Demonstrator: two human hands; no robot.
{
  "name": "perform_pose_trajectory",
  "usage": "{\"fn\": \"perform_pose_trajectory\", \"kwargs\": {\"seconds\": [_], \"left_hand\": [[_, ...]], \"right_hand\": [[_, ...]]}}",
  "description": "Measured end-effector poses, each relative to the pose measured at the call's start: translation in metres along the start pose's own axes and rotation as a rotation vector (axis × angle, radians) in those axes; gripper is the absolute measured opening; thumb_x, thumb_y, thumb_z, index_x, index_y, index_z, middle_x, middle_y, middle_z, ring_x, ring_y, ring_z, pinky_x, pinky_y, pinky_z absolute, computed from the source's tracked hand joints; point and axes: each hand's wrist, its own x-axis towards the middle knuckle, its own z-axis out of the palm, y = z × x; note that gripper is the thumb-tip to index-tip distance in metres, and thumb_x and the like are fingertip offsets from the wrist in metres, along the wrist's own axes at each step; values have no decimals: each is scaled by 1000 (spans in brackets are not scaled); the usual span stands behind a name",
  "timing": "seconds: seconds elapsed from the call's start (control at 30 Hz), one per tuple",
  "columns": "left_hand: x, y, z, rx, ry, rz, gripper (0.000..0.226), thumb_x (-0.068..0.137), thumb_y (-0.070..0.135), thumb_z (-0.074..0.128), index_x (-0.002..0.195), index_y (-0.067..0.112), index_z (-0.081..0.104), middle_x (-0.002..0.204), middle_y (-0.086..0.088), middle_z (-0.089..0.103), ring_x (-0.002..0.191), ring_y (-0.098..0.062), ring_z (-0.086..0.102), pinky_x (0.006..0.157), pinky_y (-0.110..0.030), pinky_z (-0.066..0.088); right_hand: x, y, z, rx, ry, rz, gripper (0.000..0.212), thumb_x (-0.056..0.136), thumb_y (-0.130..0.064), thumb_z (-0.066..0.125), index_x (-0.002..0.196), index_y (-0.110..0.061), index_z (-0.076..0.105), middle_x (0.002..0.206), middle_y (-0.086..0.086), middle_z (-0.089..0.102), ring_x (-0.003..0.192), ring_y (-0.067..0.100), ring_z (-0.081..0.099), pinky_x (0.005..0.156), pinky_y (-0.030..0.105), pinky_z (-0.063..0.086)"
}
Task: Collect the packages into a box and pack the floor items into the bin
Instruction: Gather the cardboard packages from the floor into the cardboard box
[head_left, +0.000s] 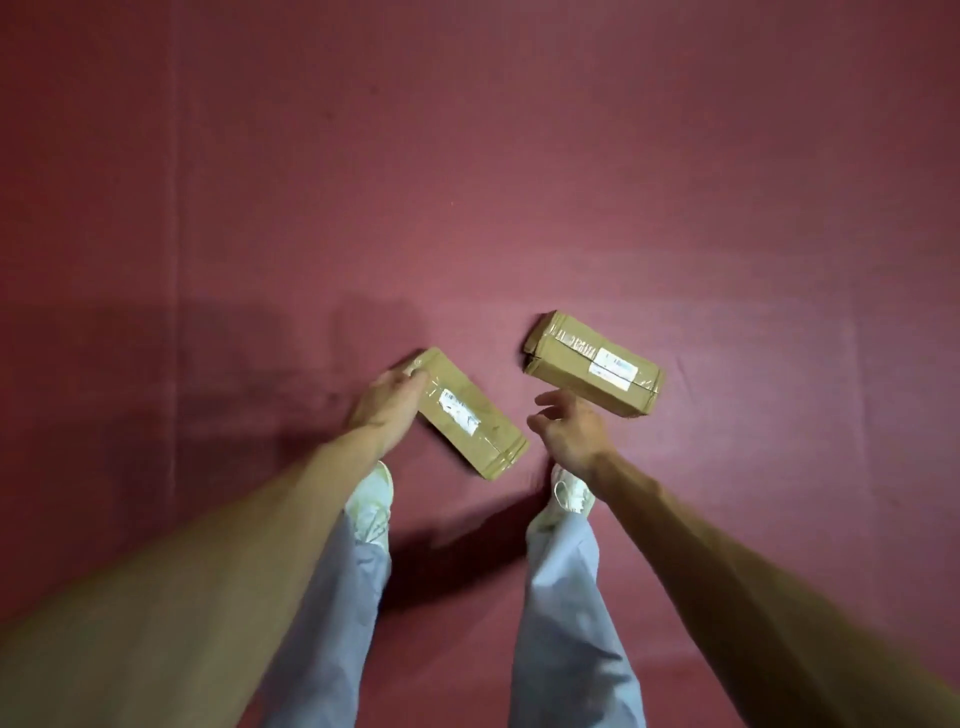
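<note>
On the maroon floor (467, 182), just ahead of the person's shoes, lie two taped cardboard packages. The right package (592, 364) sits at one o'clock, untouched; the right hand (571, 431) hovers beside it, grip spread. The left package (467, 410) lies at eleven o'clock, its far end pinched by the left hand (389, 400). Both look stiff and light; slick tape suggests gripping across the short sides.

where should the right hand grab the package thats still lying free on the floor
Across its short width near the middle, from above. The free package lies flat on the red floor, long and narrow. The open right hand hovers at its near long edge.
</note>
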Motion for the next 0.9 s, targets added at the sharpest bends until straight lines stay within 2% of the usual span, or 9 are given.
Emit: {"fn": "perform_pose_trajectory", "kwargs": {"seconds": [0.1, 0.2, 0.27, 0.33, 0.4, 0.57, 0.7, 0.8, 0.9], "left_hand": [[76, -37, 66, -63, 74, -100, 28, 86, 42, 49, 87, 16, 59, 79, -2, 60, 89, -30, 58, 62, -28, 36], [148, -78, 123, 33, 122, -191, 49, 83, 49, 51, 110, 9, 60, 114, -13, 64, 111, -36, 57, 86, -34, 43], [185, -103, 154, 69, 133, -319, 66, 81, 53, 54, 126, 5, 48, 130, -17, 54, 121, -36, 51, 97, -39, 42], [218, -127, 182, -30, 146, -478, 78, 82, 51, 58, 134, -3, 34, 138, -21, 47, 128, -37, 46, 101, -40, 39], [243, -147, 204, -195, 140, -592, 77, 83, 45, 60, 135, -6, 33, 138, -21, 48, 126, -36, 48, 100, -39, 40], [273, -168, 241, -491, 160, -486, 46, 77, 27, 67, 118, 10, 56, 120, -10, 64, 109, -27, 61, 96, -39, 49], [276, -148, 254, -485, 240, -298, 54, 72, 30, 73, 121, 23, 52, 119, -1, 55, 102, -18, 57, 87, -33, 49], [282, -115, 256, -604, 168, -262, 68, 68, 35, 75, 130, 35, 47, 123, 2, 57, 105, -17, 59, 91, -35, 49], [294, -82, 255, -781, 90, -326, 62, 70, 23, 78, 124, 30, 50, 106, -5, 70, 91, -23, 68, 85, -45, 56]], "right_hand": [[76, 47, 45, -83, -67, -69, 37, 89, -20, 55, 126, -15, 55, 119, 5, 64, 102, 19, 60, 87, 26, 44], [145, 84, 83, -82, -59, -141, 36, 89, -12, 53, 125, -11, 55, 121, 9, 63, 105, 21, 60, 93, 33, 48], [181, 107, 104, -100, -58, -134, 38, 89, -12, 53, 128, -11, 52, 125, 10, 58, 107, 22, 59, 95, 38, 48], [215, 130, 124, -138, -57, -103, 43, 89, -13, 54, 131, -11, 47, 130, 11, 53, 111, 23, 55, 96, 35, 46], [248, 149, 143, -188, -81, -56, 48, 89, -16, 54, 136, -11, 42, 134, 12, 50, 117, 24, 52, 97, 34, 43], [298, 170, 177, -188, -209, 40, 67, 90, -26, 56, 147, -13, 22, 131, 13, 58, 117, 31, 56, 93, 34, 44], [311, 159, 168, -67, -170, -13, 41, 91, -28, 57, 131, -22, 47, 112, 3, 66, 105, 24, 62, 86, 29, 48], [319, 155, 141, -9, -151, -21, 28, 91, -16, 53, 118, -23, 53, 106, 3, 67, 90, 19, 64, 82, 32, 54], [329, 158, 109, -24, -181, -37, 28, 90, -14, 56, 115, -25, 57, 94, -4, 68, 70, 6, 60, 61, 11, 50]]}}
